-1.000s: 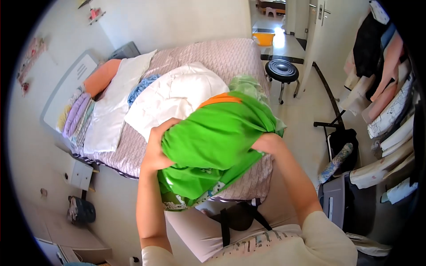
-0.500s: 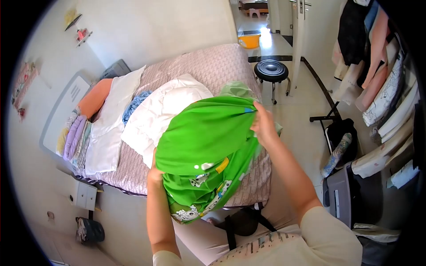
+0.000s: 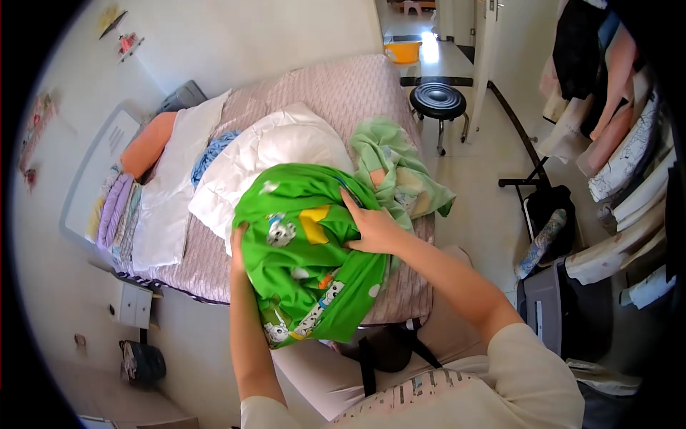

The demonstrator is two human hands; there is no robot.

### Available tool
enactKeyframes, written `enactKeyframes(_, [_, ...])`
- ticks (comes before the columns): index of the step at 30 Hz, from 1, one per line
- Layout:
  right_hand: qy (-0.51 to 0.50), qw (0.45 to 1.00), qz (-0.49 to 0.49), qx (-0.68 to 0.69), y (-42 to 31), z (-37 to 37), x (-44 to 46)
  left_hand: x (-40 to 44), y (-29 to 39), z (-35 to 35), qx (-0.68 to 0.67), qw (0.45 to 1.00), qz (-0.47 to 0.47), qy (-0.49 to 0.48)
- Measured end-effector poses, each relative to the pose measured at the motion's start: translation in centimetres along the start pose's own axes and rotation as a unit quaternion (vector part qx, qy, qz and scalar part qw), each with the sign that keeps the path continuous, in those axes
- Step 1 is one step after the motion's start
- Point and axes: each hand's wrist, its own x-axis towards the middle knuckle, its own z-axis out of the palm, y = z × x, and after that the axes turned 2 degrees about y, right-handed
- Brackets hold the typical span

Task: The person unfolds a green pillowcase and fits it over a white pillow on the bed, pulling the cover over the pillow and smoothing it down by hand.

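A bright green bedding cloth (image 3: pixel 300 264) printed with cartoon dogs and yellow patches is bunched up in front of me, over the near edge of the bed. My left hand (image 3: pixel 239 243) holds it at its left side, the fingers partly hidden behind the fabric. On the right, my right hand (image 3: pixel 375 227) grips its upper part, the fingers pressed into the folds. Behind the cloth a white quilt (image 3: pixel 286 143) lies in a heap on the bed. A pale green cloth (image 3: pixel 393 157) lies crumpled just beyond my right hand.
The bed (image 3: pixel 321 89) has a pink cover. A white sheet (image 3: pixel 171 186), an orange pillow (image 3: pixel 148 141) and folded textiles (image 3: pixel 114 214) lie toward the headboard. A black stool (image 3: pixel 437 104) stands beyond the bed's right side. Clothes (image 3: pixel 607 129) hang at right above a grey box (image 3: pixel 547 307).
My right hand has moved left and down with the green cloth, which is now lower and more bunched, showing more print. More of the pale green cloth shows.
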Motion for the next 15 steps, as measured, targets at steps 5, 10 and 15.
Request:
enactKeyframes(5, [-0.045,0.988,0.116,0.093,1.2,0.7,0.0,-6.1,9.0,14.0,0.609,0.705,0.333,0.148])
enactKeyframes(10, [-0.012,0.991,0.110,0.076,-0.9,-0.1,-1.4,-4.4,5.6,18.6,0.792,0.529,0.274,0.134])
enactKeyframes(15, [0.096,0.991,0.011,-0.097,-0.3,1.7,-4.6,0.9,5.0,12.1,0.639,0.742,0.199,-0.035])
